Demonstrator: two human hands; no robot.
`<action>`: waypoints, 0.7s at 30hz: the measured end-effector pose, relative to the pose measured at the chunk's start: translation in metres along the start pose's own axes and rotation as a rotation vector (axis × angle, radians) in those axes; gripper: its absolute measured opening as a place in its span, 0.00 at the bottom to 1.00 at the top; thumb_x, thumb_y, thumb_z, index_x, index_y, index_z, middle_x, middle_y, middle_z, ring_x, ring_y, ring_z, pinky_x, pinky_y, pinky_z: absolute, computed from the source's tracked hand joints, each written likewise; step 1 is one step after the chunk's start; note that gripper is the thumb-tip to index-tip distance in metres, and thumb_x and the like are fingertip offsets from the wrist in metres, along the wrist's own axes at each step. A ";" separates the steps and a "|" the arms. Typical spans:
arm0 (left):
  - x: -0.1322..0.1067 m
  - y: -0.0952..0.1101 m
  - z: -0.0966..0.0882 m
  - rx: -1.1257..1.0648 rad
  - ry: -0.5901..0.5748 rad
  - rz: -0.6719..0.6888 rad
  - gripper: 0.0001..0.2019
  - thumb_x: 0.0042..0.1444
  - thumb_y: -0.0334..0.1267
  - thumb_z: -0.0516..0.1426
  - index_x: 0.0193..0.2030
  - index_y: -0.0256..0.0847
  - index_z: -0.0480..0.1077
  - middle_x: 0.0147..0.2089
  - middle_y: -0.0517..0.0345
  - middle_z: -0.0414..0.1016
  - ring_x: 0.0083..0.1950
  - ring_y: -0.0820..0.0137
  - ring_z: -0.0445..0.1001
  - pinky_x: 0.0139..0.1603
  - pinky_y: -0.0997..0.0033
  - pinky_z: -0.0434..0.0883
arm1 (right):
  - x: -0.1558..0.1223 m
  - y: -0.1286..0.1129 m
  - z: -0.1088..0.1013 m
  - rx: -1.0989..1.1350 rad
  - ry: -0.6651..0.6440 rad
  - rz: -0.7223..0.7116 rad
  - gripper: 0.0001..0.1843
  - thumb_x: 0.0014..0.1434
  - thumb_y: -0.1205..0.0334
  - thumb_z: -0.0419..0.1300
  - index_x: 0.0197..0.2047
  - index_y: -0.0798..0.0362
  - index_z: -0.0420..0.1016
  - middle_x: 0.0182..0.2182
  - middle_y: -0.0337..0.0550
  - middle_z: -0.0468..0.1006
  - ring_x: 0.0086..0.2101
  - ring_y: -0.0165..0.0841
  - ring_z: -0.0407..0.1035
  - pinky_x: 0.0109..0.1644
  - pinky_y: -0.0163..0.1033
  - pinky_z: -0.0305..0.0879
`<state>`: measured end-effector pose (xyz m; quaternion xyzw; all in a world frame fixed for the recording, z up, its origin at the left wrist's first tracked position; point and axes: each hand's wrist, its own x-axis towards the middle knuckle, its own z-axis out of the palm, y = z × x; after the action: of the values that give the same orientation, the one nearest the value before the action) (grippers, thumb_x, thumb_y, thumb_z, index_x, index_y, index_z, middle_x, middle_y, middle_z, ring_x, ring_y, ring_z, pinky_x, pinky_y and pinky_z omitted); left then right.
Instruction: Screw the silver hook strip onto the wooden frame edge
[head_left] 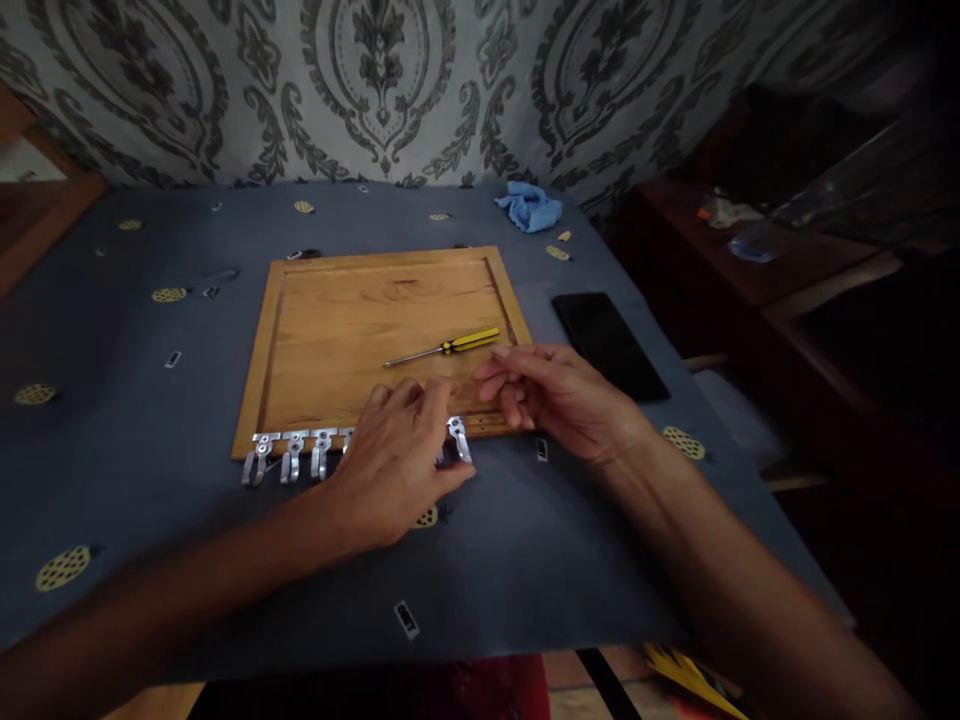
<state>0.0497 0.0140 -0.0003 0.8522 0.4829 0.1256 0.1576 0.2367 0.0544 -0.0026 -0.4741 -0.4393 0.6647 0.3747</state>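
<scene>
A wooden board (360, 330) with a raised frame lies on a dark blue cloth. A row of silver metal hooks (294, 452) lines its near edge. My left hand (397, 465) rests palm down over the middle of that row, fingers bent, covering part of it. One hook (459, 438) shows just right of this hand. My right hand (559, 400) hovers at the board's near right corner, fingers loosely curled and apart, nothing visible in them. A screwdriver (446, 347) with a yellow and black handle lies on the board beyond both hands.
A black phone (609, 342) lies on the cloth right of the board. A crumpled blue rag (529, 208) sits at the far right by the patterned wall. The table edge drops off on the right toward dark wooden furniture (787, 260).
</scene>
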 end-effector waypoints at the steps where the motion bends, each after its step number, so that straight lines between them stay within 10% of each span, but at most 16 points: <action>1: 0.000 0.000 0.000 -0.003 -0.001 -0.001 0.23 0.49 0.41 0.66 0.45 0.40 0.59 0.43 0.53 0.73 0.45 0.57 0.72 0.46 0.55 0.67 | -0.004 -0.001 0.001 -0.138 0.023 -0.108 0.14 0.59 0.54 0.62 0.31 0.57 0.78 0.23 0.40 0.77 0.17 0.24 0.66 0.20 0.30 0.63; 7: -0.001 0.000 0.001 -0.013 0.022 0.013 0.25 0.48 0.40 0.67 0.46 0.39 0.60 0.44 0.52 0.73 0.46 0.57 0.72 0.47 0.56 0.67 | -0.031 0.017 0.006 -0.917 -0.025 -0.679 0.09 0.64 0.63 0.57 0.44 0.54 0.77 0.41 0.48 0.77 0.43 0.37 0.71 0.47 0.45 0.69; 21: -0.003 -0.001 0.003 0.047 0.077 0.061 0.28 0.47 0.40 0.69 0.49 0.39 0.58 0.42 0.53 0.74 0.44 0.57 0.71 0.44 0.57 0.67 | -0.036 0.025 -0.003 -1.054 -0.131 -0.683 0.15 0.63 0.60 0.58 0.53 0.52 0.72 0.43 0.49 0.74 0.45 0.40 0.67 0.49 0.49 0.65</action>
<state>0.0491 0.0115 -0.0036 0.8645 0.4654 0.1516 0.1149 0.2472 0.0136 -0.0154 -0.3864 -0.8564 0.2293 0.2542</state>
